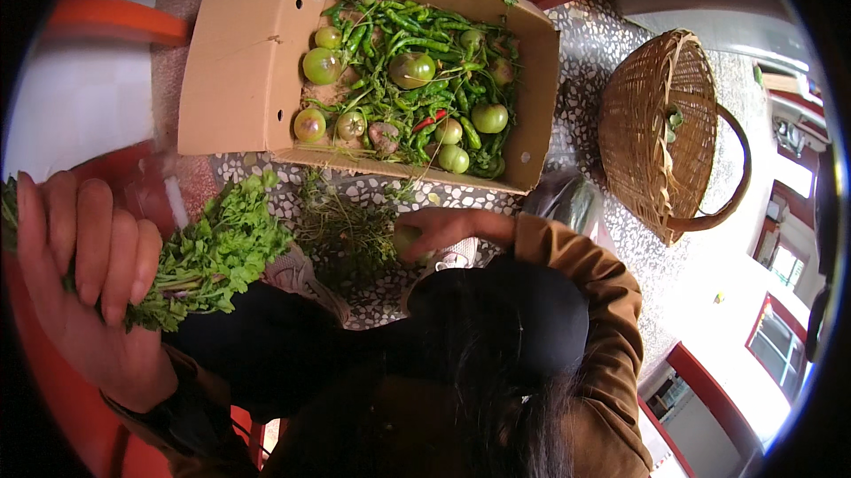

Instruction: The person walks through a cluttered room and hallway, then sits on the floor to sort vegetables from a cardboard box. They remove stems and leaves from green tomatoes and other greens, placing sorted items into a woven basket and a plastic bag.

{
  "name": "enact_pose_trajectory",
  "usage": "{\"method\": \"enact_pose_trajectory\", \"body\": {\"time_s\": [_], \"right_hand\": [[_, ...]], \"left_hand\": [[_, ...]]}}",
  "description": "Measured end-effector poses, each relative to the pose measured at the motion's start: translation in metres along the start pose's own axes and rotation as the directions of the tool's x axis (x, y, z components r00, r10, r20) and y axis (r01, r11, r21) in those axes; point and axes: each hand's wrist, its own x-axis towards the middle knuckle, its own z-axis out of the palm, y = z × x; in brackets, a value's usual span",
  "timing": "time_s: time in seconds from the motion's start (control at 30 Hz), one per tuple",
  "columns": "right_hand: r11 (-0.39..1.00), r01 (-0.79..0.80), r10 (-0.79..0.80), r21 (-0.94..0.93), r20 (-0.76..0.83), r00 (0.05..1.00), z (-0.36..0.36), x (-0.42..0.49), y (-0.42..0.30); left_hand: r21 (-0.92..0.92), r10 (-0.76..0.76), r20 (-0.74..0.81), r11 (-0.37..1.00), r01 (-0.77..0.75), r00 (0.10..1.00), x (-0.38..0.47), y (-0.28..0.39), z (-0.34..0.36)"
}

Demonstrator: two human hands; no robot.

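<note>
At the far left, my left hand (100, 245) is closed around a bunch of leafy green herbs (213, 245), whose leaves spread out to the right. My right hand (442, 229) reaches down over the floor between my feet, its fingers around a rounded green vegetable (405, 240), probably a green tomato and mostly covered by them. Beside it lies a heap of stringy green stems (346, 225). In front of me, an open cardboard box (229, 72) holds green chili peppers (419, 26), several green tomatoes (412, 70) and one red chili pepper (429, 120).
A wicker basket (638, 119) with an arched handle leans over to the right of the box. A plastic bag (565, 202) with green contents lies near my right forearm. Red furniture legs (120, 16) stand at the left and upper right, on a speckled terrazzo floor (578, 66).
</note>
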Motion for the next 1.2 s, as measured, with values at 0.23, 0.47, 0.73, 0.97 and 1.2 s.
{"method": "enact_pose_trajectory", "body": {"time_s": [0.23,0.47,0.73,0.97,1.2], "right_hand": [[0.519,0.001,-0.650,-0.855,-0.395,0.649,0.044,0.061,0.023],[0.267,0.128,-0.902,-0.955,-0.201,0.381,-0.013,-0.022,-0.041],[0.670,-0.514,-0.460,-0.535,-0.843,0.278,-0.141,0.018,-0.059],[0.881,-0.148,-0.406,-0.450,-0.879,0.251,-0.154,0.000,-0.040],[0.345,0.750,-0.489,0.564,-0.574,0.656,-0.072,-0.049,-0.082]], "left_hand": [[0.011,0.003,0.017,1.000,-0.003,1.000,-0.020,-0.002,0.015],[-0.020,0.015,0.004,1.000,-0.015,1.000,-0.025,-0.004,0.025],[-0.014,-0.061,-0.104,0.998,0.060,0.993,-0.027,-0.016,0.036],[0.004,-0.091,-0.135,0.996,0.092,0.987,-0.017,-0.018,0.031],[-0.001,-0.031,-0.067,1.000,0.031,0.997,-0.015,-0.018,0.033]]}}
